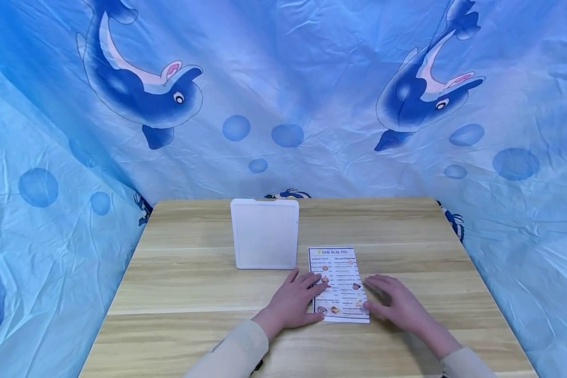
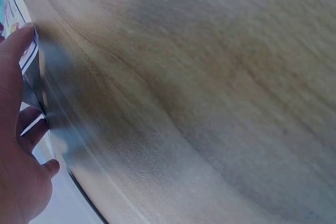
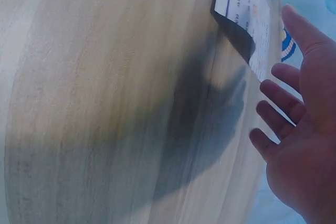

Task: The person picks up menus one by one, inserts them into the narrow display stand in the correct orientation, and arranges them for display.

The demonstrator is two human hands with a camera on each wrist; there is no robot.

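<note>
A printed menu sheet headed "DIM SUM INN" (image 1: 342,273) is on the wooden table. My left hand (image 1: 295,302) reaches over the menu's left edge, fingers spread across its printed face and thumb at the lower left corner. In the left wrist view the left thumb (image 2: 18,43) touches the sheet, whose edge bends up from the table. Just off the sheet's right edge is my right hand (image 1: 397,302), fingers loosely extended and nothing held. From the right wrist, the menu (image 3: 244,3) shows a lifted, curled corner beyond the fingertips.
A white rectangular panel (image 1: 266,236) with rounded corners is behind the left hand, left of the menu. The wood-grain table (image 1: 184,294) reaches back to a blue curtain (image 1: 331,157) printed with dolphins, which also hangs along both sides.
</note>
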